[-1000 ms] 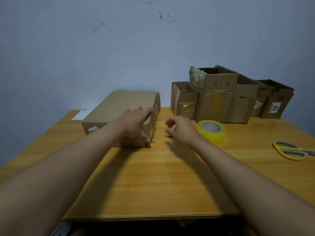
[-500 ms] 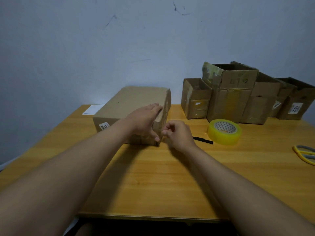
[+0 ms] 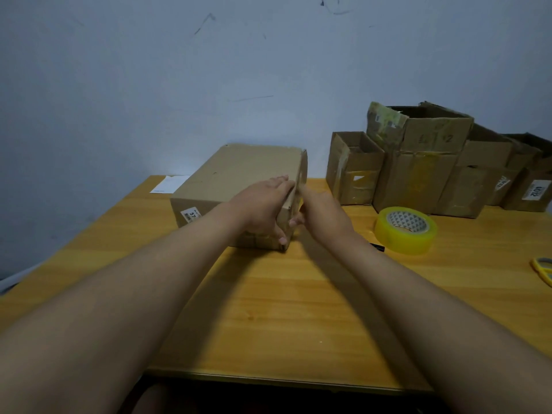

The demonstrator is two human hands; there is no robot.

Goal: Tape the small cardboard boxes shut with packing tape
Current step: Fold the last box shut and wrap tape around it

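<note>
A closed brown cardboard box [image 3: 239,174] with a white label lies on the wooden table [image 3: 283,309], left of centre. My left hand [image 3: 260,204] rests on its top near the right edge, fingers straight, thumb down the front corner. My right hand [image 3: 322,213] presses against the box's right side flap, which stands slightly ajar at the top. A roll of yellowish packing tape [image 3: 406,231] lies flat to the right of my right hand, apart from it.
Several open, worn cardboard boxes [image 3: 418,162] stand in a row against the wall at the back right. Yellow-handled scissors [image 3: 542,268] lie at the right edge. A small black object [image 3: 378,248] lies beside the tape. A white paper [image 3: 170,184] lies behind the box.
My right hand has moved left from beside the tape roll to the box's right side flap. My left hand has stayed on the box's top corner. The view has shifted left.
</note>
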